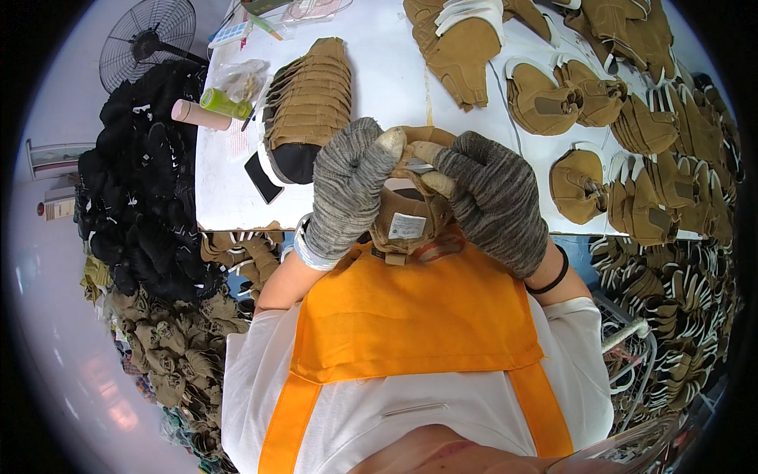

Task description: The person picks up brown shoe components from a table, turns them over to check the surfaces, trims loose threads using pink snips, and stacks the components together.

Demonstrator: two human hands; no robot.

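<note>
— Left hand, what is it doing?

— I am seeing it in a grey knit glove with bare fingertips, curling over the top left of a tan glove piece and pinching its upper rim between thumb and forefinger.

— And the right hand?

— It is wearing the same kind of grey glove and is pinching the rim of that piece from the other side; its bare fingertips are nearly meeting those of the left hand.

— Where is the piece sitting?

— It is hanging between both hands, just over the near edge of the white bench, above the orange apron. A small white label is showing on its front.

— What else am I looking at on the bench?

— A stack of tan pieces is lying toward the left, just behind the left hand, with a black phone beside it at the near left. More tan gloves are spreading over the far right corner and along the right edge. A green bottle and a pink tube are lying at the left edge.

— And off the bench?

— A heap of black gloves is piling up at the left, with a fan behind it.
</note>
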